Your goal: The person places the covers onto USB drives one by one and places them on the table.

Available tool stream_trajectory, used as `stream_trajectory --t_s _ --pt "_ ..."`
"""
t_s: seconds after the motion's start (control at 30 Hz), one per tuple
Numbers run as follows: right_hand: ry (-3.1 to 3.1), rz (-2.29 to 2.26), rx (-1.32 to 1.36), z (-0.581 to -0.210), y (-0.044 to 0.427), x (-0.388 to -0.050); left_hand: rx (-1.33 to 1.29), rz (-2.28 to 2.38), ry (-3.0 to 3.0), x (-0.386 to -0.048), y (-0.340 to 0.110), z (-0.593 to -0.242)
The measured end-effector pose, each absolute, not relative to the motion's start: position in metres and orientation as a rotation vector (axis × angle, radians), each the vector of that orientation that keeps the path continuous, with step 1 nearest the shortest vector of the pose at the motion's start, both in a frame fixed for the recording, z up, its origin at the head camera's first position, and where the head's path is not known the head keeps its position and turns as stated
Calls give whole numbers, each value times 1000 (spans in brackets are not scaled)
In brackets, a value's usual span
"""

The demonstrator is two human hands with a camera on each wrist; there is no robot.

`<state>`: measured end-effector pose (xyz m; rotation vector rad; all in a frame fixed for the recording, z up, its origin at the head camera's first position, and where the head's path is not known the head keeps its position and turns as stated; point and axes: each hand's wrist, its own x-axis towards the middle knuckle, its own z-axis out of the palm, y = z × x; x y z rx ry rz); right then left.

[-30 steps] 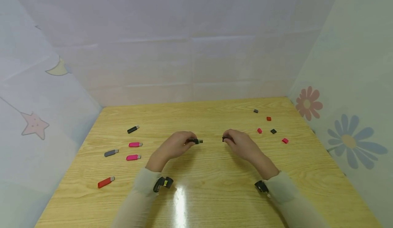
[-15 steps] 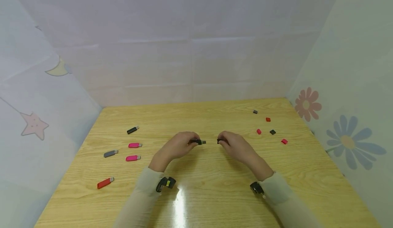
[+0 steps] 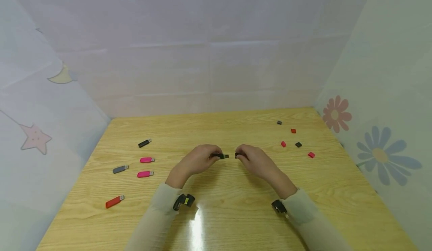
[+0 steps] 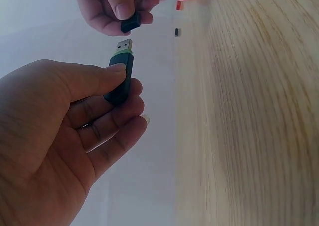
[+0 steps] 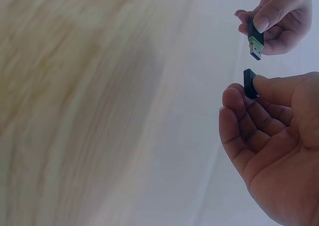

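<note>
Black with a green collar, the USB stick (image 4: 121, 88) is pinched in the left hand (image 3: 195, 161) above the table (image 3: 216, 131), long axis crosswise, metal plug (image 4: 124, 45) pointing right toward the cap (image 5: 249, 84) (near, but apart) that the right hand (image 3: 258, 164) pinches.

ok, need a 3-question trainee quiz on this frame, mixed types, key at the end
1. Multiple choice: what does the right hand hold?
A) pink stick
B) black cap
C) gray cap

2. The left hand holds a black stick. True or false: its plug is inside the black cap.

3. Count: how many other sticks lie on the table?

Key:
1. B
2. False; the bare plug shows, with a gap between it and the black cap.
3. Five
</note>
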<state>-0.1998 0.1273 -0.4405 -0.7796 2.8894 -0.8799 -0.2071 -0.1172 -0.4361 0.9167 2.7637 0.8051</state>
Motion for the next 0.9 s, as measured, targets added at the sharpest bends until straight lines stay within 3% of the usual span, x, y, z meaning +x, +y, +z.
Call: stream_trajectory --t_s 0.9 --pt "2879 -906 -801 -439 116 -202 987 807 2755 -212 -111 -437"
